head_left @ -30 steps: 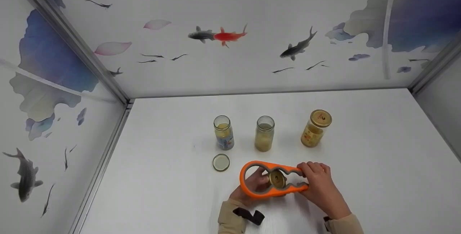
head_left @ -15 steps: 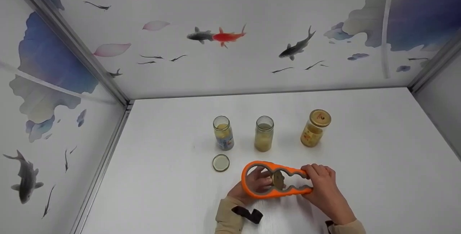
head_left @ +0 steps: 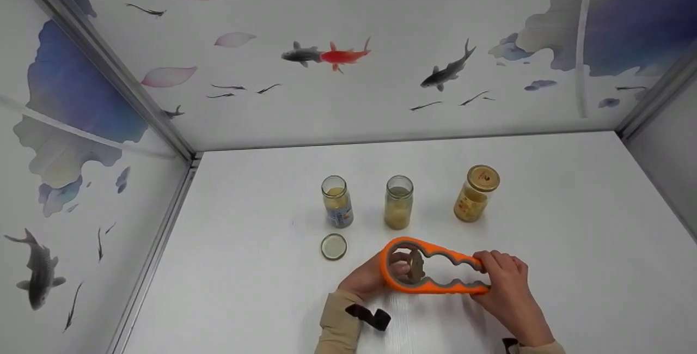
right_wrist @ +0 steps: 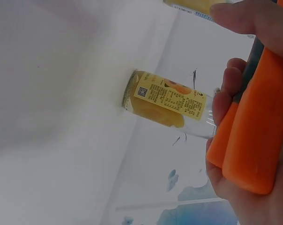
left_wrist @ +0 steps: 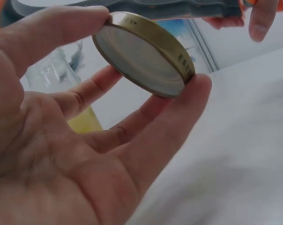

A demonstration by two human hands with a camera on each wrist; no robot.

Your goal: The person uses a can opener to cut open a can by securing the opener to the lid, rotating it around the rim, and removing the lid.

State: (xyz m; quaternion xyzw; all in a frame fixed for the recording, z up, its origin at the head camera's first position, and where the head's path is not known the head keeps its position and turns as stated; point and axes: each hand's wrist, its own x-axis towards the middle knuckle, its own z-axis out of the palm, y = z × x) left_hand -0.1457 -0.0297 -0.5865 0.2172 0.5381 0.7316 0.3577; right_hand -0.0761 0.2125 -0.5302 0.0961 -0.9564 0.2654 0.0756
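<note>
In the head view my left hand (head_left: 366,279) pinches a gold jar lid (head_left: 417,266) by its edge, the lid tilted up on its side. The left wrist view shows the thumb on one side of the rim and fingers on the other, with the lid's pale inside (left_wrist: 141,61) facing the palm. My right hand (head_left: 511,286) grips both handle ends of an orange jar opener (head_left: 449,288) with grey wavy inner edges. The opener's rounded end overlaps the left fingers and lid from above. In the right wrist view the orange handles (right_wrist: 256,126) lie in the palm.
Behind the hands stand two uncapped glass jars, a left jar (head_left: 338,211) and a middle jar (head_left: 398,213), both with yellowish contents. A gold-lidded jar (head_left: 471,201) is at right. Another lid (head_left: 334,246) lies inside-up on the white table (head_left: 245,267). Printed walls enclose it.
The jar opener and right hand have moved right, the opener's rounded end now around the lid in view. My left hand has turned the lid from facing up to nearly edge-on.
</note>
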